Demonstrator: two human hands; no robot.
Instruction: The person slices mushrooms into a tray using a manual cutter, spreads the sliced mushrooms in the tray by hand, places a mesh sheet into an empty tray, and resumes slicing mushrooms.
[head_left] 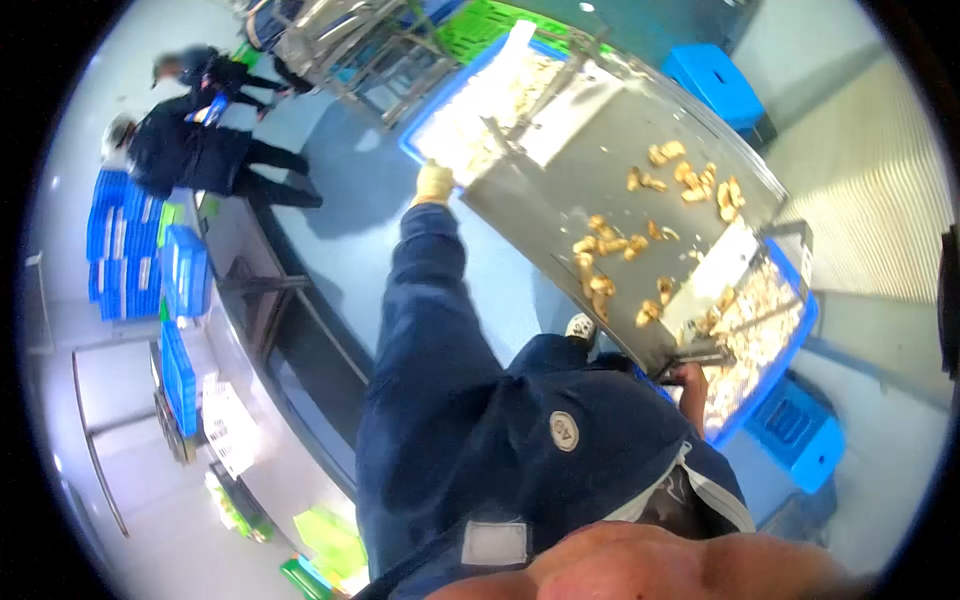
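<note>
My left hand, in a pale yellow glove, is closed at the near edge of a blue crate full of pale pieces, next to the corner of the steel table. My right hand is curled at the table's other end, against a dark metal part; what lies inside its fingers is hidden. Beside it stands a second blue crate filled with pale cut pieces. Brown-and-cream mushrooms lie scattered in small groups across the steel top. White boards stand between tabletop and crates.
Blue stools stand beyond the table and at its right end. Two people stand at the upper left near stacked blue crates. A long steel counter runs along the left, and a metal rack stands at the top.
</note>
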